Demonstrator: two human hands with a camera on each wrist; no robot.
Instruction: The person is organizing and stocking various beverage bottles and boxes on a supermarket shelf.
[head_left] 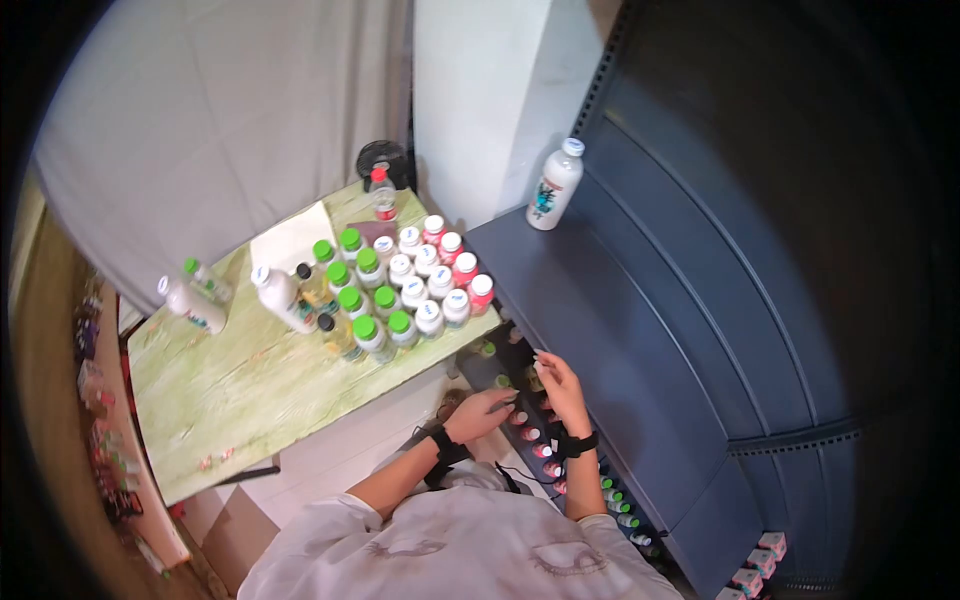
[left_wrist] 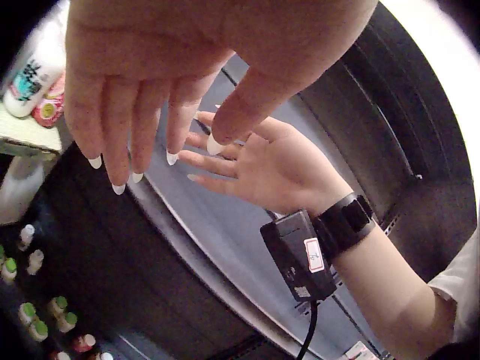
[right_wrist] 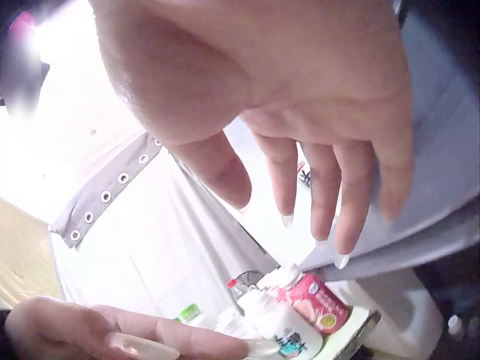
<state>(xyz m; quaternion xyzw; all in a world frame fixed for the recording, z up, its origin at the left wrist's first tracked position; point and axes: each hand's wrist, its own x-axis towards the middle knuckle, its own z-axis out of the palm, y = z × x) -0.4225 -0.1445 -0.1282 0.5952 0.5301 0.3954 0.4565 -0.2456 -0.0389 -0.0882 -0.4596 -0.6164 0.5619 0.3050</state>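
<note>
Bottles (head_left: 481,293) near hands (head_left: 480,416) (apparently apart)

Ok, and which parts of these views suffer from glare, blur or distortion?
Head: black rim, shelving bowed. Left wrist: grainy, green-capped bottles dim, upper right glaring white. Right wrist: curtain washed out, pink-topped shape at upper left blurred.

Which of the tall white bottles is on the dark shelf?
The tall white bottle beside the pale wall; the other two stand on the green table.
</note>
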